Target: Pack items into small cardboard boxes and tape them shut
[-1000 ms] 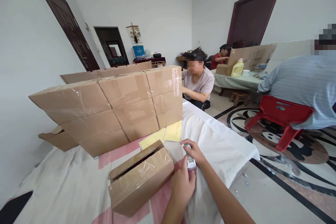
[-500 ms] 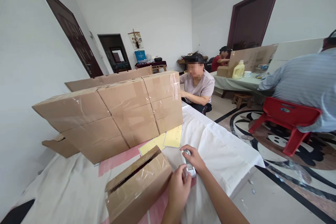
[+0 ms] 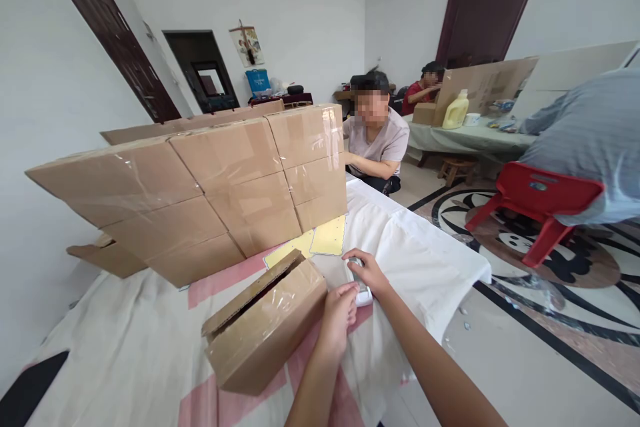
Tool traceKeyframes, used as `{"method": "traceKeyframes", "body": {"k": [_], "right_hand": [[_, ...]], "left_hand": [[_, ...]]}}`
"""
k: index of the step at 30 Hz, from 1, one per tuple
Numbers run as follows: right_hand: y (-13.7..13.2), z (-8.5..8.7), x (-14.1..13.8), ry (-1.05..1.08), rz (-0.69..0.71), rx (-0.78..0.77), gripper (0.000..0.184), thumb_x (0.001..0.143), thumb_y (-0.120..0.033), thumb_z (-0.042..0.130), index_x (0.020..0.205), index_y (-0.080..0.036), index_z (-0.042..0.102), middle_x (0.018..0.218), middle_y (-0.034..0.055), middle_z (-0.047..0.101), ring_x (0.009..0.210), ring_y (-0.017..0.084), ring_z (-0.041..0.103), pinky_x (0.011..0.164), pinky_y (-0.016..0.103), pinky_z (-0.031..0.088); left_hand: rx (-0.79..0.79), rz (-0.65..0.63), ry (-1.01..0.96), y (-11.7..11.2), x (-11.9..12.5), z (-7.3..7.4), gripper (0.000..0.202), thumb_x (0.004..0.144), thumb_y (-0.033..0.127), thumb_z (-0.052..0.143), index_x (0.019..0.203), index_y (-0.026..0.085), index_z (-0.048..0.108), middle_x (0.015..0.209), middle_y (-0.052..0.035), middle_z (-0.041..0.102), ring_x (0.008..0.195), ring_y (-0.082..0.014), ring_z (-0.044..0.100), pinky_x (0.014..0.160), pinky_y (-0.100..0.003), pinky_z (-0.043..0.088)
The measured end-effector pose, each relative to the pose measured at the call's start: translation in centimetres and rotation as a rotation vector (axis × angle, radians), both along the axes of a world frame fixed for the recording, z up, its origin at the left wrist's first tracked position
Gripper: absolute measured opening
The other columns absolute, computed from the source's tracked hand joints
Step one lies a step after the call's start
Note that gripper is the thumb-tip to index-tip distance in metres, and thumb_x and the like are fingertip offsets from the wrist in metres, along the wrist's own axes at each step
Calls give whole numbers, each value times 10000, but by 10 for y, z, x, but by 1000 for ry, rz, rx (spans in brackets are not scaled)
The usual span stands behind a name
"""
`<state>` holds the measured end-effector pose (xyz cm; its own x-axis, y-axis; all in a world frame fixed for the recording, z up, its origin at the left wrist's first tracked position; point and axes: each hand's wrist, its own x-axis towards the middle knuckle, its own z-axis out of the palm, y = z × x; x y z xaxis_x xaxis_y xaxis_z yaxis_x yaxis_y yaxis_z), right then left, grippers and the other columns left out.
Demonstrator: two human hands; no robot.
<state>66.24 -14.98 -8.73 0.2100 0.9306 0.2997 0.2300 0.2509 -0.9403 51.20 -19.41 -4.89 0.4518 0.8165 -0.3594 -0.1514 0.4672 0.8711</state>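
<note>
My right hand point(image 3: 369, 272) is wrapped over a white tape dispenser point(image 3: 364, 297) on the cloth-covered table, with a clear roll partly visible under the fingers. Against the dispenser's near end, my left hand point(image 3: 341, 310) is closed in a pinch; whatever lies between thumb and fingers is too small to make out. Just left of that hand lies a cardboard box point(image 3: 270, 330), set at an angle, with a dark gap along its top flaps and shiny tape on its side.
Taped cardboard boxes point(image 3: 240, 193) form a stacked wall across the table's far side. Behind it squats a person point(image 3: 377, 140). The white tablecloth point(image 3: 420, 253) drops off at the right edge. Another person sits on a red chair point(image 3: 550, 190). A dark flat object point(image 3: 33, 387) lies front left.
My left fingers have closed from a looser touch on the dispenser into a tight pinch at its near end. My right hand keeps its hold. The view has tipped down slightly.
</note>
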Motion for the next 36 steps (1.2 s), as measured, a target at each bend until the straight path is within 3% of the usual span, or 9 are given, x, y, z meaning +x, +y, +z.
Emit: {"method": "traceKeyframes", "body": {"k": [5,10,14,17,22,29,33,36], "right_hand": [[-2,2,-1,-4,-15,14,182,800,-270,582,899,-225,728,981,45,733,991,248,658,928,375,471],[0,1,-1,13,-14,30,209,846,-397,637,858,-213,734,938,57,739,949,249,670,894,372,491],[0,0,-2,35,-18,31,249,855,-442,646,832,-211,735,917,57,743,923,246,677,870,364,501],[-1,2,-2,41,-13,39,257,872,-437,620,841,-215,745,935,60,753,950,252,682,891,372,498],[-2,3,-1,63,-12,29,306,905,-435,547,867,-223,763,965,63,759,999,261,677,932,385,473],[1,-1,-1,103,-7,2,308,895,-403,517,852,-222,763,986,49,749,1022,242,663,951,356,463],[1,-1,-1,103,-5,-2,326,900,-410,504,847,-226,768,993,48,749,1023,240,661,951,353,464],[1,-2,-1,103,-4,-5,357,915,-436,489,871,-230,778,1008,46,753,1031,242,657,957,360,466]], "left_hand": [[-50,30,-87,3,6,7,409,593,461,797,690,184,512,544,123,241,457,-25,154,444,-202,104],[-33,67,-80,4,16,15,523,558,486,825,620,219,379,527,121,255,437,-23,178,419,-198,112],[59,116,-38,4,19,21,453,611,466,826,652,198,463,513,118,283,439,-29,222,430,-192,144],[137,193,14,3,14,22,337,667,417,798,756,172,584,518,103,354,462,-51,336,467,-190,241],[220,230,91,-4,7,10,331,644,318,814,897,159,674,640,34,570,613,-120,548,594,-229,396],[276,146,185,-5,2,-7,361,583,210,862,917,151,736,550,82,465,543,-88,454,565,-215,359],[272,145,188,-3,4,-5,334,600,221,869,899,139,746,711,-20,660,702,-151,612,665,-247,455],[241,143,173,-2,6,-2,314,612,269,871,859,130,737,805,-79,719,790,-198,669,710,-275,491]]}}
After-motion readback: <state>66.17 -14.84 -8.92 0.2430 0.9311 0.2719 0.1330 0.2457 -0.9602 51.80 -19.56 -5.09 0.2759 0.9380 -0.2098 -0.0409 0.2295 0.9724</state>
